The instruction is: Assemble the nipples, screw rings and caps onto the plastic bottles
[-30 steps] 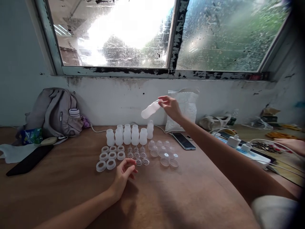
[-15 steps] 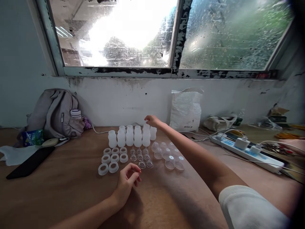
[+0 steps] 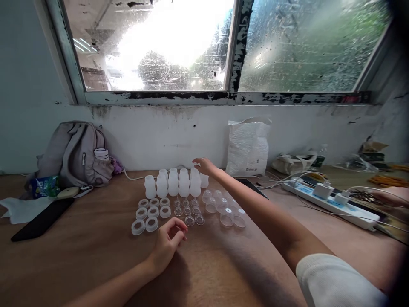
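White frosted bottles (image 3: 173, 184) with narrowed waists stand in rows on the brown table. My right hand (image 3: 205, 166) is stretched over the rear right bottles, its visible fingers extended and bent a little downward; fingertips are just above a bottle neck, and contact cannot be told. My left hand (image 3: 171, 238) hovers low in front, loosely curled with thumb and fingers apart, holding nothing. Just beyond it lie clear nipple-shaped pieces (image 3: 189, 220). White translucent rings (image 3: 151, 224) are laid out to their left, and clear domed caps (image 3: 226, 219) to their right.
A grey backpack (image 3: 75, 153) leans on the wall at left, near a black flat case (image 3: 43, 219). A white plastic package (image 3: 248, 147) stands behind. At right lie a dark tablet-like object (image 3: 252, 187), cables and a power strip (image 3: 358, 213); another person's hand (image 3: 394, 196) is beyond.
My right hand has lowered slightly over the rear bottles. My left hand stays almost in place. The camera view has shifted a little, and the dark flat object beside my right forearm shows more.
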`<state>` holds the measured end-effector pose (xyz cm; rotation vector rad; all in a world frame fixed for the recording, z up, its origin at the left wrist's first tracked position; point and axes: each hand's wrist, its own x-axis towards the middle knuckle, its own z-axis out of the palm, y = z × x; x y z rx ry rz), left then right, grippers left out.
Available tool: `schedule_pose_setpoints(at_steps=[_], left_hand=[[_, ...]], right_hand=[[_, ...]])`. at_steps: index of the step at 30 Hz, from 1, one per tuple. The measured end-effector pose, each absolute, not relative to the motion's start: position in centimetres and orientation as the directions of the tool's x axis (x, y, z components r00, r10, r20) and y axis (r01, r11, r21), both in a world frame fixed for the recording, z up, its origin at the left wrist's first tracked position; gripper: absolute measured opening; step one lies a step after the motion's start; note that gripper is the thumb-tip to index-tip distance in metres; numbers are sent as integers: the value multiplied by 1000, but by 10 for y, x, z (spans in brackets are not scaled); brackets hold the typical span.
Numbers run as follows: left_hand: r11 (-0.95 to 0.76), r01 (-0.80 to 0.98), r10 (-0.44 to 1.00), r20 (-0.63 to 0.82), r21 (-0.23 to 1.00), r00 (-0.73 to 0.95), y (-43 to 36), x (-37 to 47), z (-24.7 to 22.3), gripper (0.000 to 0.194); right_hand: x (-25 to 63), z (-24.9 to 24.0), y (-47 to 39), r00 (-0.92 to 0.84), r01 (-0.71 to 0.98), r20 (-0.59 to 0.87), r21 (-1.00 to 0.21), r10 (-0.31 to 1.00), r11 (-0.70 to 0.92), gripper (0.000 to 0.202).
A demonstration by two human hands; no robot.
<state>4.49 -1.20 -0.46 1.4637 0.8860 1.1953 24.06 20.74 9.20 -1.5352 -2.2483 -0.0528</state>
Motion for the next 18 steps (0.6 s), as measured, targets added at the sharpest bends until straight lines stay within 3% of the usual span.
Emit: schedule_pose_setpoints(at_steps=[4, 7, 9, 12, 18], left_hand=[[-438, 173, 884, 388, 882, 261, -4, 34, -2, 9], [-647, 353, 762, 567, 675, 313, 11, 17, 1, 10], [-701, 475, 699, 643, 532, 312, 25, 3, 2, 11], [-661, 647, 696, 632, 379, 341, 45, -14, 4, 14], [-677, 720, 676, 517, 152, 526, 53, -34, 15, 9]], right_hand=[[239, 89, 204, -293, 892, 423, -202, 857, 404, 27], [236, 93, 196, -258, 880, 504, -229, 824, 416, 26], [231, 93, 181, -227, 865, 575, -252, 786, 434, 24], [223, 77, 138, -233, 824, 642, -269, 730, 499, 21], [223, 4, 30, -475, 651, 581, -273, 661, 708, 12]])
